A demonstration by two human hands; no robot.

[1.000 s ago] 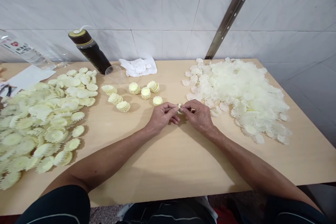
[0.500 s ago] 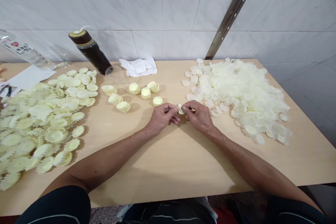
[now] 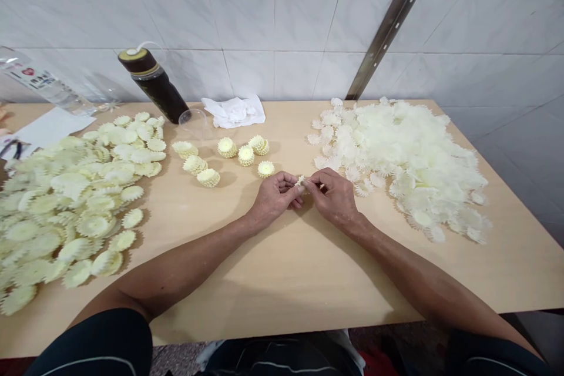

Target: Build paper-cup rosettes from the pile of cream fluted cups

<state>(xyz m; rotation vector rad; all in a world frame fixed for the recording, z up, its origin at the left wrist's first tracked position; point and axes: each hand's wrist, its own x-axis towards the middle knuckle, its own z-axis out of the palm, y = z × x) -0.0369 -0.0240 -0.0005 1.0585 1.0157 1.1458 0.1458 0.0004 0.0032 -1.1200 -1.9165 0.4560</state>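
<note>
- Left hand (image 3: 273,197): the fingers are closed in a pinch on one side of a small frilled piece (image 3: 301,181); the wrist is rested on the table (image 3: 286,282), apparently for steadiness.
- Right hand (image 3: 332,194): the fingertips are pinched on the opposite side of the same piece. With both hands meeting at it, so light a thing can be gripped from two sides.
- Frilled piece: it is held just above the table's middle, between the two hands and directly before the person, where it is most easily seen.
- Yellowish pile (image 3: 66,205): cream-yellow frilled discs are spread loosely on the left, well apart from the hands.
- White pile (image 3: 405,158): paler frilled discs are heaped on the right, its nearest edge close to the right hand. The two shades are thus kept on separate sides.
- Small stacks (image 3: 208,177): several stacked groups of discs are set apart between the yellowish pile and the hands, within reach of the left hand.
- Dark bottle (image 3: 152,85), clear cup (image 3: 194,122) and white cloth (image 3: 234,111): these are kept at the far edge by the tiled wall.
- Metal bar (image 3: 388,26): it is leaned against the wall behind the white pile.
</note>
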